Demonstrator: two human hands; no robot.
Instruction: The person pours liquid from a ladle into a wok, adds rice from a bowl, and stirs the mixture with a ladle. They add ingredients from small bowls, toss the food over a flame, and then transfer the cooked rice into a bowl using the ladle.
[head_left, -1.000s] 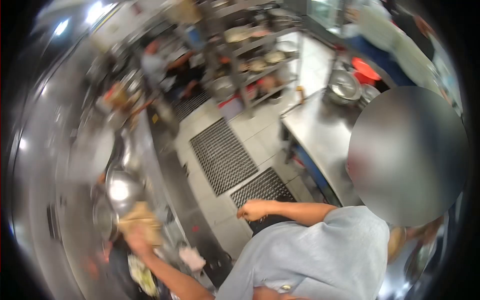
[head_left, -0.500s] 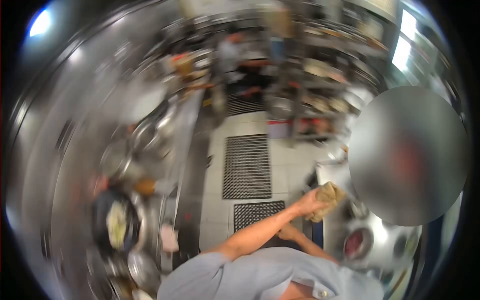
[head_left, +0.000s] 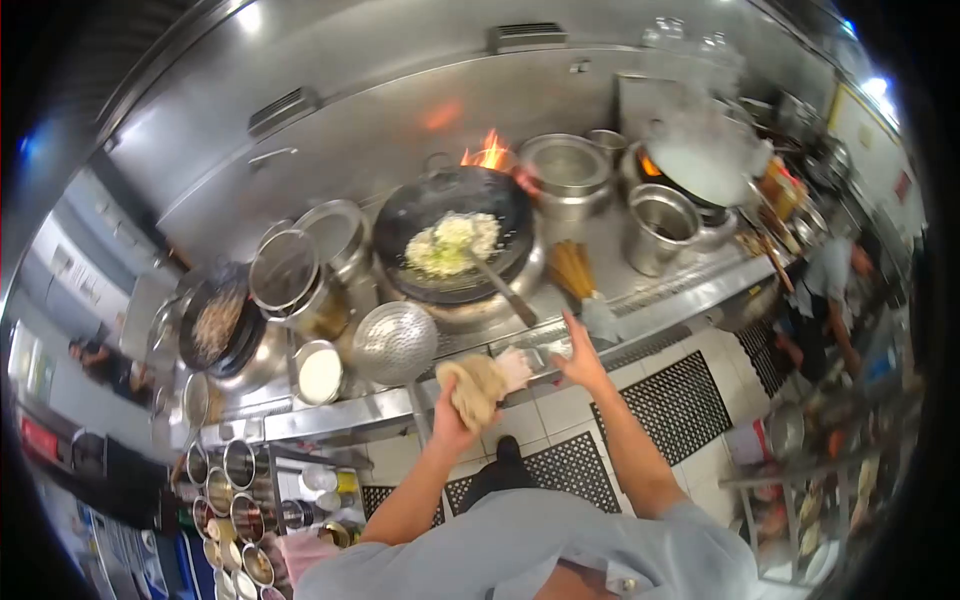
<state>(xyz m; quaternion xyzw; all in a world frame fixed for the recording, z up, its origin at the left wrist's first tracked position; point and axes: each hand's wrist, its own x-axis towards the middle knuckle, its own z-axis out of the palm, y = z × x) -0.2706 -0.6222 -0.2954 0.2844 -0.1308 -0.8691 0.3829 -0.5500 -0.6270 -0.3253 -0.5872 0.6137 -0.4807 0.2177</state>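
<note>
Folded in my left hand (head_left: pixel 453 412) is a tan cloth (head_left: pixel 475 388), held low in front of the stove's edge. My right hand (head_left: pixel 581 355) has its fingers spread and holds nothing, near the steel counter edge (head_left: pixel 650 318). Beyond my hands a black wok (head_left: pixel 400 215) holds pale, chopped food (head_left: pixel 452 243), with flames (head_left: pixel 488 153) behind its rim. A ladle (head_left: pixel 503 287) rests in the wok, its handle pointing toward my right hand. A pinkish cloth (head_left: pixel 514 368) lies at the counter edge between my hands.
A perforated strainer (head_left: pixel 395 343) and a pot of white contents (head_left: pixel 320 375) stand left of the wok. Right are a bamboo brush (head_left: pixel 572 268), a steel pot (head_left: pixel 662 225) and a steaming wok (head_left: pixel 700 165). Two people (head_left: pixel 835 290) (head_left: pixel 105 365) are farther off; floor mats (head_left: pixel 680 405) lie below.
The view has swung round to face the stove. The tan cloth, seen earlier in one outstretched hand, is now in my left hand, and my right hand is spread near the counter.
</note>
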